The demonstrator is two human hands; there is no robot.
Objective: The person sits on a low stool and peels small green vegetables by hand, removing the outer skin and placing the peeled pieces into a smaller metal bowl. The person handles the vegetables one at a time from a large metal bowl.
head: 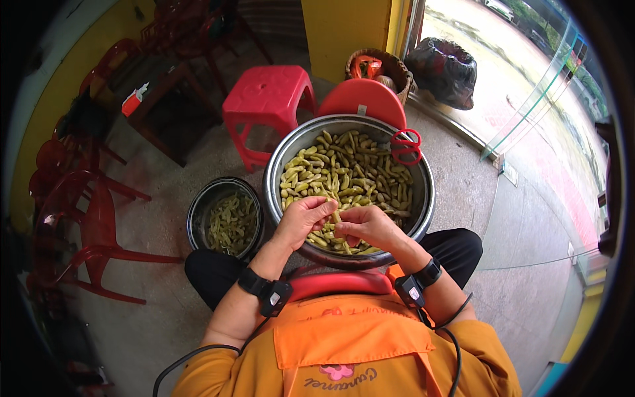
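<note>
A large metal pot [347,173] full of green, soybean-like pods stands before me. Above its near part, my left hand [308,218] and my right hand [366,226] meet at one green pod [336,216], pinched between the fingertips of both. Red-handled scissors [407,147] hang at the pot's right rim, their blades partly hidden. To the lower left of the pot, a smaller metal bowl [232,223] holds thin green pieces that look like pod trimmings or opened pods.
A red plastic stool [270,92] and a red round lid or seat [364,101] are just beyond the pot. Behind them stand a wicker basket [404,74] and a black-bagged bin [441,74]. Red chairs [101,223] and a dark low table [173,114] are at left, a glass door [536,109] at right.
</note>
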